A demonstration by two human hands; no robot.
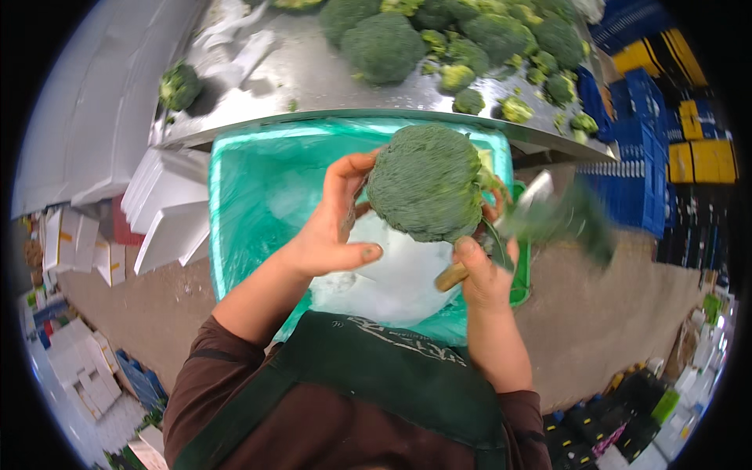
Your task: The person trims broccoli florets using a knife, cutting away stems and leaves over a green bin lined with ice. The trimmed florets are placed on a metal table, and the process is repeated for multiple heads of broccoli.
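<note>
A large broccoli head point(426, 182) is held up over a film-lined teal bin point(252, 176). My left hand point(335, 223) cups its left side with the fingers, the thumb standing apart from it. On the other side, my right hand point(487, 264) grips a knife by its wooden handle point(451, 277), whose butt sticks out below the thumb. The pale blade point(536, 189) points up and right, partly hidden by a leaf. That broccoli leaf point(564, 220) is motion-blurred to the right of the head. A white mass point(382, 282), not clearly identifiable, lies inside the bin.
Beyond the bin stands a metal table point(294, 70) with several broccoli heads point(385, 47), loose florets point(469, 101) and crumpled white scraps point(241, 59). White foam panels point(161, 194) lean at left. Blue crates point(631, 170) are stacked at right. A green container point(521, 282) sits beside the bin.
</note>
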